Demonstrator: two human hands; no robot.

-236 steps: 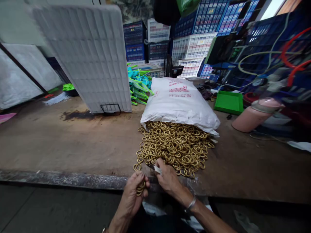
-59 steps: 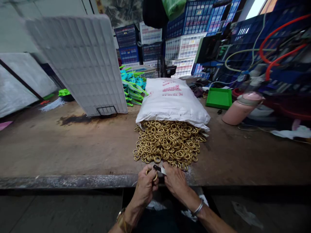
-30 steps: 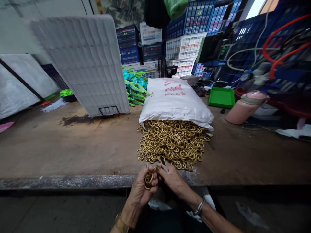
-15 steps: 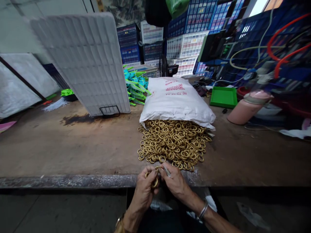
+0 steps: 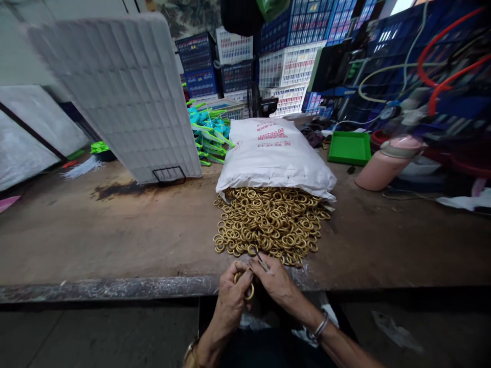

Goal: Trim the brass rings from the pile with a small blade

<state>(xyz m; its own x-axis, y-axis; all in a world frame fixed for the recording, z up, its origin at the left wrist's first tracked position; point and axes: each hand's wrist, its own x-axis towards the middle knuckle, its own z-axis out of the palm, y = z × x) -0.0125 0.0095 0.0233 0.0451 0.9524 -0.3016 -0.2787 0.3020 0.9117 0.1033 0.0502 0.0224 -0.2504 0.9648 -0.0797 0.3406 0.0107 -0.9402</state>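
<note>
My left hand point(image 5: 229, 296) is closed at the table's front edge, with gold-coloured rings point(image 5: 250, 292) pinched between thumb and fingers. Just to its right, my right hand point(image 5: 279, 285) grips a slim metal tool with a pointed tip point(image 5: 262, 262); whether it is a small blade or tweezers I cannot make out. The tool's tip points up and left, over the near edge of a heap of gold-coloured rings point(image 5: 270, 222). These rings spill from the mouth of a white woven sack point(image 5: 276, 159) with red print, lying on the wooden table.
A pale ribbed panel point(image 5: 126, 97) leans upright on a black wire stand point(image 5: 169, 175) at left. Behind the sack lie green and blue hangers point(image 5: 209, 130). A green tray point(image 5: 349, 148) and a pink bottle point(image 5: 387, 166) stand at right. Stacked crates point(image 5: 286, 66) fill the back.
The tool's tip has swung out toward the heap as my right fingers shifted. My left hand still pinches its rings, turned slightly. The whole view has shifted a little.
</note>
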